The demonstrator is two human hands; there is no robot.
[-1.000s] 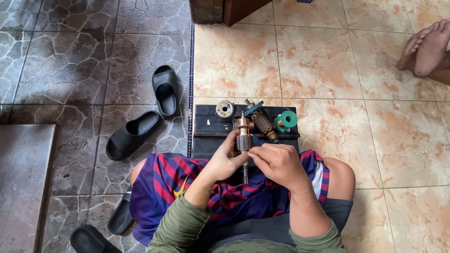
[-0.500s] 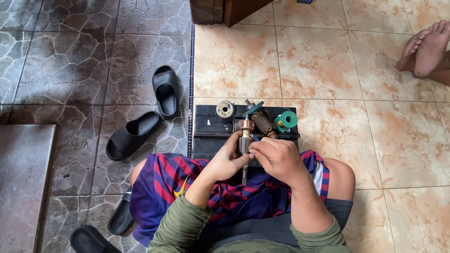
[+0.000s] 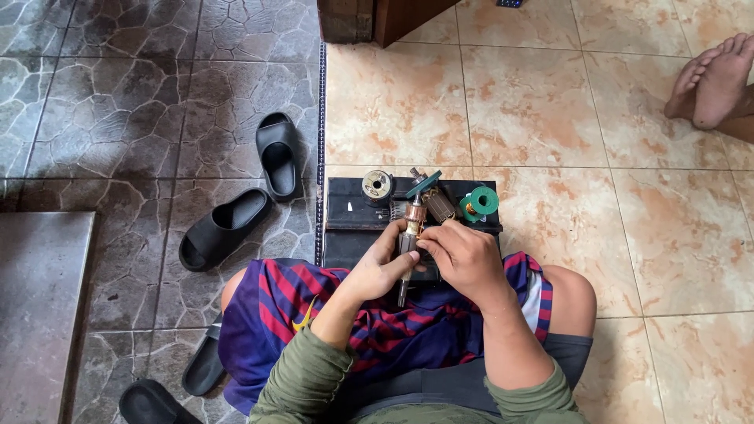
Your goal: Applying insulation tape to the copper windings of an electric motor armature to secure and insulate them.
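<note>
Copper windings catch the eye on the motor armature [image 3: 409,235], held upright above the black tray [image 3: 345,216] right in front of the seated person's knees. Left hand [image 3: 375,271] is wrapped around the lower shaft, fingers closed on it; right hand [image 3: 462,255] pinches in at the upper part with thumb and fingertips, closed onto the armature too. Count on the tray: one silvery spool [image 3: 378,185], one green spool [image 3: 481,201], one more brownish armature [image 3: 437,202] lying tilted behind, with a teal-handled piece across it. On the dark stone floor, two black slides [image 3: 250,188] lie out in the open, and two more dark ones poke out by the person's leg at the lower left. One pair of bare feet [image 3: 713,77] belongs to another person at the top right. Against half a second ago, almost nothing shifts: both hands keep their grip and the armature stays in the same spot.
</note>
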